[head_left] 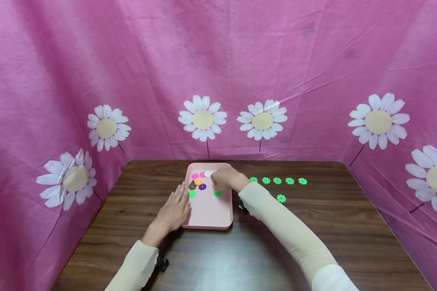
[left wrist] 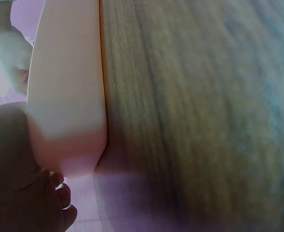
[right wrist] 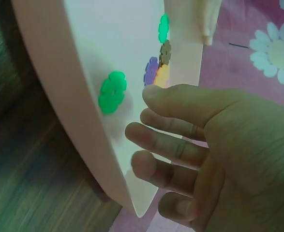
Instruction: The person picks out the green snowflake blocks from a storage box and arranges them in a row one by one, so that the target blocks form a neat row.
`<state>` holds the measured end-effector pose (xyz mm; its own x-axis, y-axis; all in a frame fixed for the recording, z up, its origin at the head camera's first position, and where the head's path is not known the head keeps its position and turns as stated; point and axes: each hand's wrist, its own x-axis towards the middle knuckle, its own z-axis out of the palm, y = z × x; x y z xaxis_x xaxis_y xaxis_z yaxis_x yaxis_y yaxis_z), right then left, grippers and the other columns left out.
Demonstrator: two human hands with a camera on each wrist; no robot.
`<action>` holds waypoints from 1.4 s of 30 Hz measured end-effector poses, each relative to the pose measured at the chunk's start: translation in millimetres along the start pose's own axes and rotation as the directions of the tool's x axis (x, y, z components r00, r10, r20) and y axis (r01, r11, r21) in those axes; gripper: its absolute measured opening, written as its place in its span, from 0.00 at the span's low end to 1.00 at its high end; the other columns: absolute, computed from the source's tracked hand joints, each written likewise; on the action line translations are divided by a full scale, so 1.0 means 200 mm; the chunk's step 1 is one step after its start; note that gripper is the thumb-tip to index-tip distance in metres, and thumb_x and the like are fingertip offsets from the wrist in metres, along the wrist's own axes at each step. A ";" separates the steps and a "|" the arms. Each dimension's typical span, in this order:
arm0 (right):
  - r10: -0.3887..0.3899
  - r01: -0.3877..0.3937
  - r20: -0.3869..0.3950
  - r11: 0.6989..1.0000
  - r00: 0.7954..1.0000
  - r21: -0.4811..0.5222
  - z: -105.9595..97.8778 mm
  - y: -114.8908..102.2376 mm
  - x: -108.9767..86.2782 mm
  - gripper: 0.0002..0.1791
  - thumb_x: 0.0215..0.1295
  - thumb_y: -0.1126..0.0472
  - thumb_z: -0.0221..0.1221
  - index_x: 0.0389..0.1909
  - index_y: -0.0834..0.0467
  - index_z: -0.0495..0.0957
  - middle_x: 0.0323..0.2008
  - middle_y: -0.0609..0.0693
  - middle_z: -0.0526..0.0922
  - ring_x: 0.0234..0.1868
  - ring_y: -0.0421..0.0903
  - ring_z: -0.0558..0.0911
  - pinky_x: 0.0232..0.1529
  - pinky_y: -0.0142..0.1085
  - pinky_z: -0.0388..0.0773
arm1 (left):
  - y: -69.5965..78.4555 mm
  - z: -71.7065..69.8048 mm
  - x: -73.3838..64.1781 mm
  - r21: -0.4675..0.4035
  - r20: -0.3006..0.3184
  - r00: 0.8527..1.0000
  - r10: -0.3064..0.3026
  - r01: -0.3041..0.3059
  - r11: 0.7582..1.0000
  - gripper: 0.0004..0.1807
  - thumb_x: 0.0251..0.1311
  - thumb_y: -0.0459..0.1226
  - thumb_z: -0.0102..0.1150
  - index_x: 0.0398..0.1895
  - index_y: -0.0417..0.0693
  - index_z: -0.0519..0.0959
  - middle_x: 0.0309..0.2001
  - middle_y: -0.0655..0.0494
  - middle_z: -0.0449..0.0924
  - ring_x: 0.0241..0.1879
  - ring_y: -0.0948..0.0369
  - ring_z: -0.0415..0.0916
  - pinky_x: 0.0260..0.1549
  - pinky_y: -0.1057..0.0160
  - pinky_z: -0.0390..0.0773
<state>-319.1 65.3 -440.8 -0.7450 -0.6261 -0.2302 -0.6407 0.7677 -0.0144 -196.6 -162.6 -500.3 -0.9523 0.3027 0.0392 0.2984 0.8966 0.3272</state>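
A pink tray (head_left: 207, 214) stands on the table, holding small flower-shaped plastic discs. My left hand (head_left: 170, 211) lies along its left side with the fingers straight, touching the wall. Over the far right part of the tray is my right hand (head_left: 226, 178); in the right wrist view its fingers are loosely bent, with nothing between them and the thumb. A green disc (right wrist: 112, 92) lies just beyond those fingertips. Toward the tray's left are another green disc (head_left: 191, 194), a brown one (head_left: 192, 185), a purple one (head_left: 202, 187), an orange one (head_left: 198, 182), pink discs (head_left: 195, 176) and a white disc (head_left: 208, 173).
Right of the tray, several green discs (head_left: 277, 181) form a row on the wooden table (head_left: 331, 226). A single green disc (head_left: 281, 198) lies nearer, beside the right forearm. A pink cloth (head_left: 218, 72) with printed daisies hangs behind the table and at both sides.
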 end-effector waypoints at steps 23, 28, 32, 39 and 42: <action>0.117 -0.103 0.186 0.991 0.976 -0.087 0.04 -0.09 0.08 0.07 0.63 0.57 0.66 0.40 0.50 0.80 0.33 0.47 0.80 0.32 0.44 0.73 0.38 0.37 0.71 | 0.01 0.00 -0.01 0.025 0.011 1.000 -0.007 0.007 1.000 0.34 0.82 0.40 0.43 0.82 0.27 0.55 0.86 0.34 0.47 0.85 0.38 0.48 0.83 0.38 0.55; 0.121 -0.108 0.197 0.991 0.973 -0.075 0.03 -0.10 0.09 0.09 0.64 0.55 0.67 0.42 0.51 0.81 0.34 0.47 0.81 0.33 0.45 0.74 0.40 0.37 0.72 | 0.00 -0.01 0.00 0.036 0.029 0.999 -0.016 0.015 0.999 0.35 0.83 0.41 0.42 0.83 0.29 0.53 0.86 0.36 0.45 0.86 0.40 0.46 0.84 0.40 0.54; 0.109 -0.099 0.196 0.993 0.975 -0.062 0.03 -0.10 0.09 0.13 0.65 0.54 0.67 0.48 0.52 0.81 0.35 0.47 0.82 0.33 0.44 0.76 0.38 0.37 0.74 | 0.00 -0.01 0.00 0.051 0.043 0.999 -0.024 0.021 0.998 0.35 0.84 0.42 0.42 0.84 0.30 0.52 0.87 0.37 0.44 0.86 0.41 0.45 0.84 0.40 0.53; 0.119 -0.113 0.192 0.993 0.974 -0.045 0.04 -0.10 0.09 0.10 0.64 0.58 0.66 0.45 0.52 0.81 0.36 0.48 0.83 0.34 0.45 0.77 0.39 0.38 0.76 | 0.00 0.00 0.01 0.057 0.040 0.999 -0.027 0.025 0.998 0.35 0.84 0.43 0.41 0.84 0.30 0.52 0.87 0.37 0.44 0.86 0.41 0.45 0.84 0.40 0.52; 0.114 -0.106 0.186 0.993 0.976 -0.052 0.03 -0.09 0.09 0.08 0.64 0.58 0.65 0.43 0.52 0.81 0.35 0.48 0.82 0.33 0.45 0.76 0.38 0.38 0.74 | 0.00 0.00 0.01 0.061 0.043 0.999 -0.029 0.026 0.998 0.36 0.84 0.43 0.41 0.84 0.30 0.51 0.87 0.38 0.43 0.86 0.41 0.45 0.84 0.40 0.52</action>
<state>-318.7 40.8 -451.3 -0.7658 -0.4980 -0.4069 -0.5665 0.8218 0.0605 -198.4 -161.4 -499.6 -0.9568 0.2905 -0.0111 0.2768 0.9222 0.2700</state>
